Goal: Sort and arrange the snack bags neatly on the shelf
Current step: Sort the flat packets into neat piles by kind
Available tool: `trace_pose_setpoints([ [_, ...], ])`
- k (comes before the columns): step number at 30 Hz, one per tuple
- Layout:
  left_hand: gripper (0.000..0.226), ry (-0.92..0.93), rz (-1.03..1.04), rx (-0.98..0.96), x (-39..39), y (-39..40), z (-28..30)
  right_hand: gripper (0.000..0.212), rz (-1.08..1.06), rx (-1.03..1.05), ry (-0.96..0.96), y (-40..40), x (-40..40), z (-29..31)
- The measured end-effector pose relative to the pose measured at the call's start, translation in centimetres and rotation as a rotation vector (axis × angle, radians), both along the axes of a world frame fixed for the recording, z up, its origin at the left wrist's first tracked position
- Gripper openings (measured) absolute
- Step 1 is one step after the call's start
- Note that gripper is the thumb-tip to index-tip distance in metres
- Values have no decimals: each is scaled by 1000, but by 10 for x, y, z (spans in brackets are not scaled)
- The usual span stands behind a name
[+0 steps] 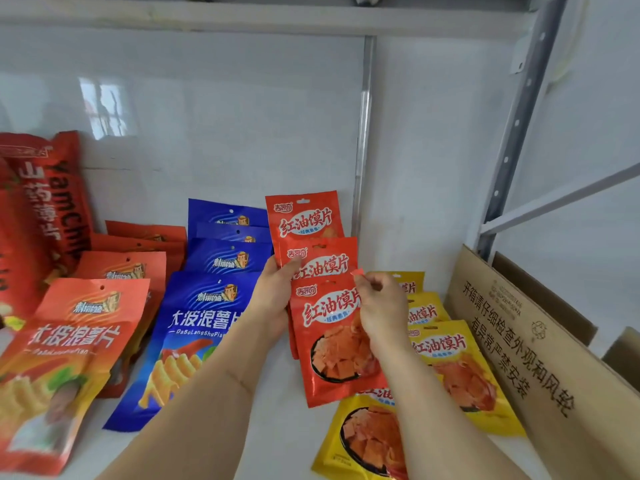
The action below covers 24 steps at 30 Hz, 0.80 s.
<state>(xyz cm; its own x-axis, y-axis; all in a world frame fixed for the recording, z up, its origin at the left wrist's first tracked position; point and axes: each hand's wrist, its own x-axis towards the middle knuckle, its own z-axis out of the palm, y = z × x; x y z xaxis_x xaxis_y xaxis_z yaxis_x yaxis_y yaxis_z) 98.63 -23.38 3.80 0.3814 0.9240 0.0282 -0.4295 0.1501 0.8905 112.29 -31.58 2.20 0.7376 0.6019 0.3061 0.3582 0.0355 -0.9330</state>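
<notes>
Three red snack bags overlap in a row on the white shelf [284,441]: the front one [332,351], the middle one [320,258] and the back one [303,214] leaning on the wall. My left hand [273,292] grips the left edge of the front and middle red bags, thumb on the middle one. My right hand [379,306] pinches the top right corner of the front red bag. Yellow bags [457,368] lie in a row to the right, and one yellow bag [363,441] lies under the front red bag.
A row of blue chip bags [194,327] lies left of my hands, then a row of orange chip bags [65,358]. Large red yam chip bags [45,209] stand at the far left. A cardboard box [540,362] sits at the right under the metal shelf upright [516,133].
</notes>
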Motion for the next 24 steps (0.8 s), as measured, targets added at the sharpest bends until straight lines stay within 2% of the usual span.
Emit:
trace_pose_setpoints([
  [4, 24, 2, -20, -19, -3, -7, -5, 22, -82, 31, 33, 7, -9, 1],
  [8, 28, 67, 39, 61, -4, -10, -8, 22, -116, 71, 131, 16, -19, -3],
  [10, 28, 98, 59, 91, -8, -7, -3, 36, -84, 37, 53, 12, -21, -7],
  [12, 25, 120, 43, 76, -13, -2, 2, 52, 60, 11, 68, 7, -21, -10],
  [14, 25, 197, 11, 63, -15, 2, 5, 42, 287, 7, 207, 3, -23, -12],
  [16, 27, 299, 6, 36, -13, 6, 1, 31, 375, -18, 311, 1, -24, -19],
  [20, 31, 500, 72, 52, -3, 8, -20, 18, 328, -74, 424, 4, -26, -39],
  [22, 34, 640, 147, 139, 0, 8, -28, 8, 284, -87, 409, 7, -29, -49],
  [24, 36, 728, 210, 210, 1, 10, -35, 8, 238, -96, 346, 11, -32, -51],
])
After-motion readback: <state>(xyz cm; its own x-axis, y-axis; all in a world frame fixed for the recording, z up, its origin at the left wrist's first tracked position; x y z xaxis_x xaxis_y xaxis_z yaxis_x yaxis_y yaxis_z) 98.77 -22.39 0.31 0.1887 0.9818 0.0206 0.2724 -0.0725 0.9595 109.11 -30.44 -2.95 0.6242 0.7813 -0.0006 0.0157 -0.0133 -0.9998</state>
